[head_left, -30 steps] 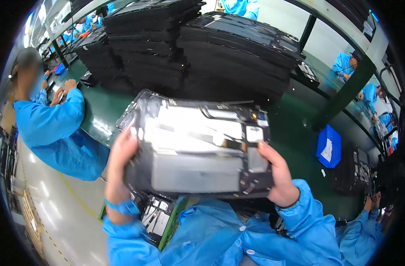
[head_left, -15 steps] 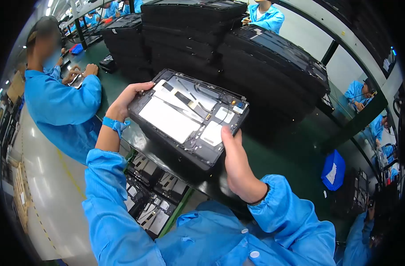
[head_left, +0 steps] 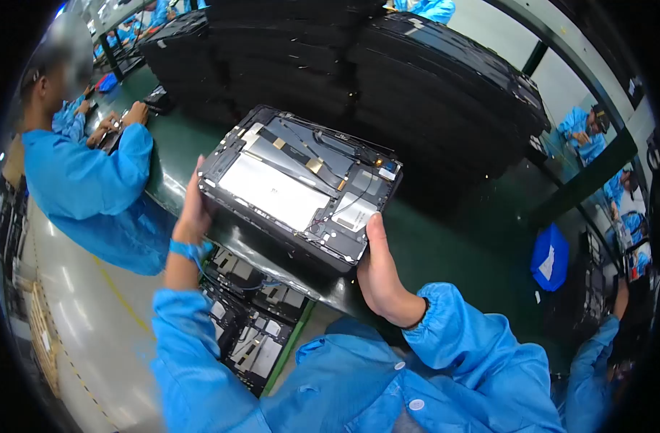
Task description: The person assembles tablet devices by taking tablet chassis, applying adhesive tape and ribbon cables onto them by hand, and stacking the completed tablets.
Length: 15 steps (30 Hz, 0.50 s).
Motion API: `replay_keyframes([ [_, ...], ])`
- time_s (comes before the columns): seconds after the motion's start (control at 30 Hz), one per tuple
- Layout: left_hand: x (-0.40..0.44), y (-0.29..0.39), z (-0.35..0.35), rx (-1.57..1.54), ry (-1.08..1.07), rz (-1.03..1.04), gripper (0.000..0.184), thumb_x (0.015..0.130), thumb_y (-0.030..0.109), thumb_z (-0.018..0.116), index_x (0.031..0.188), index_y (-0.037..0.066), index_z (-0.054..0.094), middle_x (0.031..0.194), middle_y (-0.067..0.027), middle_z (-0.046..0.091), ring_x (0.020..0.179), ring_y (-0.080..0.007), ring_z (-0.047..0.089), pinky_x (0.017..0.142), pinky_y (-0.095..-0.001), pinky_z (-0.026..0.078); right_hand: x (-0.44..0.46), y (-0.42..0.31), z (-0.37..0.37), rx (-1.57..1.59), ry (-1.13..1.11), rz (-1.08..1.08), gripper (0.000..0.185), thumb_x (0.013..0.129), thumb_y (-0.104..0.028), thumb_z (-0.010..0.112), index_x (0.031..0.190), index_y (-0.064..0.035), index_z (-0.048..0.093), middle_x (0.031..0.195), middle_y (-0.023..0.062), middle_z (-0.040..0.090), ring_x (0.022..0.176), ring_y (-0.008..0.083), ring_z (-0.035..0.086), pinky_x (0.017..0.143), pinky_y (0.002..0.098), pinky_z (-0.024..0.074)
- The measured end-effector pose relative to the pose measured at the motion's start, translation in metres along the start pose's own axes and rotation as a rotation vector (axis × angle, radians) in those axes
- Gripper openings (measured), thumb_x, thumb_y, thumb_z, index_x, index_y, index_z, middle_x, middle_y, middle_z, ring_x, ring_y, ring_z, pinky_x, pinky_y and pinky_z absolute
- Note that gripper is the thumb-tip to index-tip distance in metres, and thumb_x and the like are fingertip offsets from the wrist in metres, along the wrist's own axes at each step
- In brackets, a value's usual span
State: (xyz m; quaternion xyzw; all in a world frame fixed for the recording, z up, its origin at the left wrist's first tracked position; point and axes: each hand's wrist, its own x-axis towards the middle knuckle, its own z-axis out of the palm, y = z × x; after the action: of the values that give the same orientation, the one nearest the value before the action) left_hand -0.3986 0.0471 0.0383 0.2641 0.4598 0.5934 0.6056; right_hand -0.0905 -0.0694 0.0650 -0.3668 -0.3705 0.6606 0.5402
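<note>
A stack of opened tablets [head_left: 272,191] is between my two hands over the green worktop, close to its front edge. The top one lies with its inside up, showing a large silver battery, ribbon cables and small circuit parts. My left hand [head_left: 193,213], with a blue strap around the wrist, grips the stack's left end; its fingers are partly hidden. My right hand [head_left: 382,270] holds the near right corner, thumb up along the side and fingers hidden beneath or behind.
Tall stacks of black tablets [head_left: 445,108] stand behind on the green worktop [head_left: 460,267]. Below the edge, a green-rimmed crate [head_left: 290,346] holds several opened tablets. A blue bin [head_left: 550,256] sits at right. A co-worker in blue [head_left: 84,180] works at left.
My left hand has slid from the far left corner down to the stack's left side. My right thumb has moved off the top face to the near right edge. The view has shifted slightly.
</note>
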Motion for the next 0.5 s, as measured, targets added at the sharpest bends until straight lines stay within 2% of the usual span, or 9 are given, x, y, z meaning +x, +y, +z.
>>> replay_keyframes([
  [0.03, -0.003, -0.019, 0.005, -0.059, 0.097, 0.154, 0.054, 0.098, 0.05, 0.046, 0.125, 0.005, 0.059, 0.122, -0.0079, 0.063, 0.111, -0.0211, 0.058, 0.099, -0.0332, 0.043, 0.005, 0.005, -0.003, -0.016, -0.016, -0.022, 0.075, 0.102, -0.055, 0.031, 0.148, 0.003, 0.019, 0.153, 0.0149, 0.025, 0.142, 0.023, 0.021, 0.117, 0.0323, 0.0134],
  [0.07, 0.0, -0.034, 0.004, -0.099, 0.22, 0.213, 0.055, 0.1, 0.049, 0.042, 0.127, 0.005, 0.056, 0.125, -0.0077, 0.062, 0.112, -0.0221, 0.057, 0.101, -0.033, 0.042, 0.009, 0.009, -0.008, -0.034, -0.03, -0.047, 0.079, 0.101, -0.056, 0.031, 0.149, 0.0046, 0.016, 0.154, 0.0167, 0.023, 0.142, 0.0243, 0.02, 0.117, 0.0321, 0.0128],
  [0.1, -0.001, -0.039, 0.01, -0.173, 0.308, 0.224, 0.054, 0.1, 0.048, 0.038, 0.128, 0.005, 0.055, 0.126, -0.0079, 0.061, 0.112, -0.0224, 0.058, 0.101, -0.0334, 0.041, 0.012, 0.015, -0.009, -0.047, 0.005, -0.013, 0.091, 0.099, -0.061, 0.032, 0.149, 0.0096, 0.005, 0.155, 0.0214, 0.018, 0.144, 0.0281, 0.015, 0.118, 0.0325, 0.0104],
  [0.2, 0.022, -0.042, 0.002, -0.204, 0.194, 0.355, 0.051, 0.101, 0.046, 0.036, 0.124, 0.006, 0.057, 0.122, -0.0079, 0.062, 0.109, -0.022, 0.059, 0.098, -0.0344, 0.045, 0.023, 0.013, 0.001, -0.136, 0.031, 0.042, 0.108, 0.093, -0.069, 0.036, 0.146, 0.0136, -0.008, 0.156, 0.0276, 0.008, 0.146, 0.0307, 0.007, 0.118, 0.0324, 0.008],
  [0.23, 0.024, -0.038, 0.005, -0.198, 0.166, 0.386, 0.051, 0.101, 0.046, 0.036, 0.123, 0.006, 0.057, 0.12, -0.0077, 0.063, 0.108, -0.0218, 0.06, 0.097, -0.0347, 0.046, 0.021, 0.002, 0.01, -0.178, -0.001, -0.005, 0.11, 0.092, -0.071, 0.035, 0.145, 0.0142, -0.01, 0.157, 0.0284, 0.003, 0.147, 0.032, 0.001, 0.119, 0.0335, 0.0058],
  [0.33, 0.047, -0.032, -0.007, -0.049, 0.141, 0.572, 0.045, 0.103, 0.037, 0.033, 0.121, 0.004, 0.058, 0.116, -0.0076, 0.063, 0.103, -0.0212, 0.061, 0.092, -0.0335, 0.049, 0.043, 0.014, 0.016, -0.22, 0.02, 0.076, 0.117, 0.088, -0.075, 0.035, 0.143, 0.0179, -0.008, 0.155, 0.0336, -0.005, 0.147, 0.037, -0.008, 0.119, 0.0377, 0.0015],
  [0.4, 0.06, -0.031, -0.022, 0.072, 0.161, 0.714, 0.037, 0.103, 0.025, 0.034, 0.117, 0.0, 0.058, 0.113, -0.0095, 0.063, 0.097, -0.0205, 0.062, 0.086, -0.0335, 0.052, 0.059, 0.017, 0.017, -0.235, 0.0, 0.108, 0.12, 0.086, -0.078, 0.035, 0.143, 0.0192, -0.007, 0.154, 0.0351, -0.005, 0.147, 0.0377, -0.008, 0.119, 0.0384, 0.0016],
  [0.5, 0.061, -0.025, -0.021, 0.132, 0.192, 0.764, 0.036, 0.101, 0.019, 0.036, 0.121, -0.002, 0.057, 0.118, -0.0123, 0.063, 0.099, -0.0232, 0.063, 0.086, -0.0354, 0.054, 0.075, 0.013, 0.019, -0.258, -0.038, 0.141, 0.123, 0.084, -0.081, 0.034, 0.143, 0.0196, -0.006, 0.153, 0.0365, -0.005, 0.147, 0.0382, -0.007, 0.12, 0.0393, 0.0026],
])
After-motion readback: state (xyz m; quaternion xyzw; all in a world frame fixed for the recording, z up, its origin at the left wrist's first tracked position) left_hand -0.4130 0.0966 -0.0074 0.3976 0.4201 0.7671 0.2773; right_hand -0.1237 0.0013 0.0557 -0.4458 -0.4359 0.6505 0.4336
